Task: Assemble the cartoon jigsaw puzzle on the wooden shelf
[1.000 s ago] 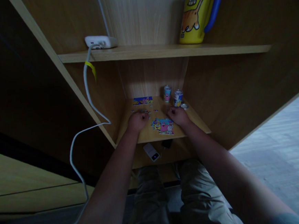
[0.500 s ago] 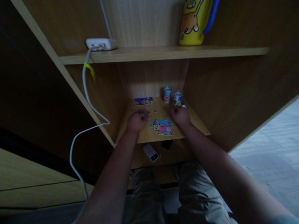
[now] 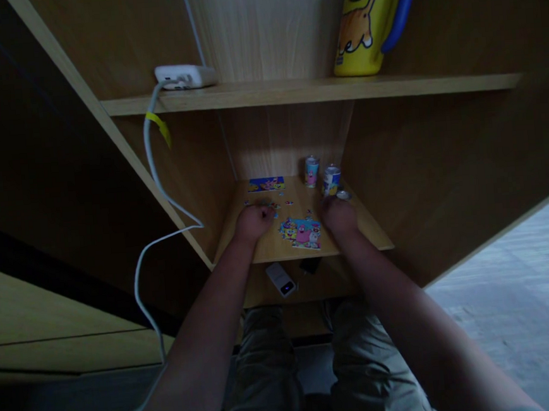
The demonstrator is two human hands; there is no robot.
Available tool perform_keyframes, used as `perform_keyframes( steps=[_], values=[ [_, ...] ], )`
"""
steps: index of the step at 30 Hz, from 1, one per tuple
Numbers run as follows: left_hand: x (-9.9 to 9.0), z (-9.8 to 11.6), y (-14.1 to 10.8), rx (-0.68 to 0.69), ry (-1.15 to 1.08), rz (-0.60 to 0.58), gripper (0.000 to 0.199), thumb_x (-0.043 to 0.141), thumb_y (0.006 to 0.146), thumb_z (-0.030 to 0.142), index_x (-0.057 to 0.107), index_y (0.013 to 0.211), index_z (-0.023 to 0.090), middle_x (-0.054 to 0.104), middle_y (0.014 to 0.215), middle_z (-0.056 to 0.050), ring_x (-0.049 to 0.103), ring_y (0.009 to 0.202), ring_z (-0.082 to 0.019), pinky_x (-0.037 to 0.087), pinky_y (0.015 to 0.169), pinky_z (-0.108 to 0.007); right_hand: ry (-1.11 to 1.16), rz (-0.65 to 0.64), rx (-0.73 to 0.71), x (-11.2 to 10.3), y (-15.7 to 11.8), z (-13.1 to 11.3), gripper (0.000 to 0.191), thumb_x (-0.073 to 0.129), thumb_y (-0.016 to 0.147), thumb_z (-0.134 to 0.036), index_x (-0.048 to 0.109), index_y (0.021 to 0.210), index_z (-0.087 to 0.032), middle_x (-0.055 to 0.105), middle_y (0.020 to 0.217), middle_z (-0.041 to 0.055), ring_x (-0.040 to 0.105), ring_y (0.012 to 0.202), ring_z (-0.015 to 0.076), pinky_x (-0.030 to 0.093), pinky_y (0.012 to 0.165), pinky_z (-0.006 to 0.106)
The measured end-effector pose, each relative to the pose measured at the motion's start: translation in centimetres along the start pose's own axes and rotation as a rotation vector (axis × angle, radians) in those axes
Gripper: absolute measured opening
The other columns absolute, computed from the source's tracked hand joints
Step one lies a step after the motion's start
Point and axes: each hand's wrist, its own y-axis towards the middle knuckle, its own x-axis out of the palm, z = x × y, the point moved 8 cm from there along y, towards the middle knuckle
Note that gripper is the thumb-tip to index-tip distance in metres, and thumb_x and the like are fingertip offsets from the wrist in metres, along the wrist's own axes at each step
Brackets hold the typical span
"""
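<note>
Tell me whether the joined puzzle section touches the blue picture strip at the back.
Apart: the head view shows wooden shelf and loose pieces between the puzzle section and the picture strip.

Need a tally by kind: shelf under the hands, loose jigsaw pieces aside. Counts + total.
Multicoloured, flat, partly joined jigsaw: 1
Small, cylindrical printed cans: 2
Round, silvery lid-like disc: 1
Mostly blue, rectangular picture sheet: 1
Total: 5
Small, multicoloured loose pieces excluded; too tiny to count.
</note>
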Motion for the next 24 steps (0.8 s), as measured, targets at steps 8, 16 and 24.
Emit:
perform_keyframes(
  steps=[8,16,24],
  values=[
    [0.1,-0.1,0.2,0.021,-0.01,0.025,0.048,0.052,0.108,0.045,0.082,0.08,0.02,0.079,0.079,-0.01,0.067,0.07,-0.023,0.04,0.068,-0.035,-0.133,-0.06,-0.002,-0.2,-0.8,-1.5,0.044,0.053,0.116,-0.043,0.077,0.134,-0.01,0.082,0.12,0.0275,0.082,0.109,0.034,0.058,0.091,0.037],
    [-0.1,-0.1,-0.1,-0.006,0.013,0.021,0.048,0.052,0.109,0.045,0.082,0.081,0.02,0.08,0.081,-0.009,0.067,0.074,-0.022,0.039,0.069,-0.034,-0.173,-0.122,-0.129,-0.1,-0.9,-2.6,0.052,0.044,0.118,-0.055,0.078,0.133,-0.019,0.083,0.124,0.0174,0.079,0.115,0.0277,0.055,0.093,0.031],
    [0.1,-0.3,0.1,0.007,-0.004,0.022,0.045,0.054,0.109,0.043,0.084,0.085,0.02,0.082,0.085,-0.011,0.068,0.076,-0.023,0.04,0.07,-0.034,-0.126,-0.105,-0.183,-0.4,-1.0,-3.1,0.049,0.041,0.119,-0.054,0.077,0.133,-0.023,0.084,0.125,0.0125,0.079,0.113,0.0254,0.054,0.09,0.029]
  ],
)
